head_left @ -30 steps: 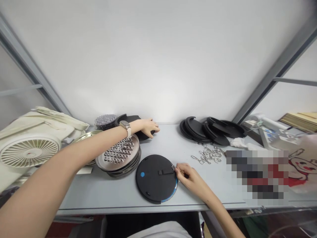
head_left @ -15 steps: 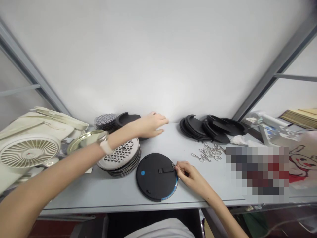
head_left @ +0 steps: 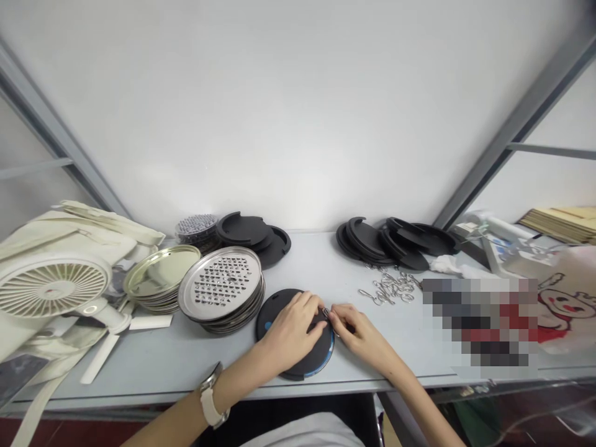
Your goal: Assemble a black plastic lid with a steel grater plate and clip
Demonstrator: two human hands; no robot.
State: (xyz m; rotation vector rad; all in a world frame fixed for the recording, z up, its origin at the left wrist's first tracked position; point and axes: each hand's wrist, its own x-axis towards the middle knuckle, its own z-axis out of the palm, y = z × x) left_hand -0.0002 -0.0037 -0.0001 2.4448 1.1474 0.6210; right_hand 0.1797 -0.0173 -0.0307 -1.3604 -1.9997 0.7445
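A round black disc [head_left: 307, 360] with a blue dot and a blue edge strip lies flat in front of me. My left hand [head_left: 293, 329] rests on top of it, thumb and fingers apart, the fingertips close to a small metal wire clip [head_left: 326, 312]. That clip sits at the disc's right rim, pinched by my right hand [head_left: 351, 326] between thumb and forefinger. Much of the disc is hidden beneath my left hand. To its left stands a stack of round metal grater plates [head_left: 221, 282]. Loose wire clips [head_left: 393, 288] lie in a pile to the right.
Black round trays lie at the back left [head_left: 242, 230] and back right [head_left: 367, 239]. Gold-coloured round lids [head_left: 161, 270] are stacked left, beside a white fan [head_left: 56, 288] and a cream bag [head_left: 69, 233]. A printed bag [head_left: 565, 304] stands at the right.
My left hand has come back from the far side of the table down onto the black disc, beside the clip. My right hand has stayed at the rim with the clip.
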